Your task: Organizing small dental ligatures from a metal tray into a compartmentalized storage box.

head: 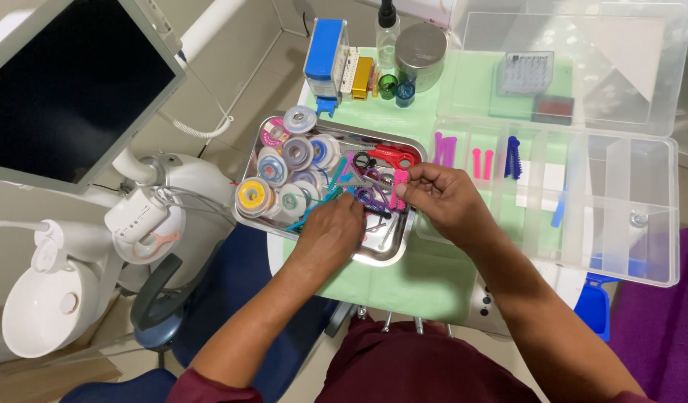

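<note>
Maroon sleeves frame the bottom of the view, and from them both forearms run up and away to a steel tray [398, 252] standing on the green-covered desk [411, 280]. Of the two, the right hand [442, 195] sits at the tray's right edge, its fingers curled together and pinched on a small pink piece [401, 180] that stands roughly upright, its long axis running toward and away from the person; whether it is lifted clear of the tray or only touched I cannot tell. Just left and a little nearer lies the left hand [334, 230], palm down over the tray's near middle, fingers bent onto a jumble of purple rings and teal sticks [336, 179]; it hides whatever is beneath, so its grip cannot be read. The two hands are close, nearly touching at the fingertips, with the pink piece between them and nearer the right one. Beyond the fingers lies a red tool [389, 155], and to the left a cluster of round spools [293, 160] fills that side of the tray. Directly right of the tray lies an open clear compartment box [620, 216], holding pink [481, 161] and blue [513, 157] pieces in its far-left cells, the right hand much the nearer to it. Farther back stand a blue box [324, 48] and a metal canister [421, 51].
</note>
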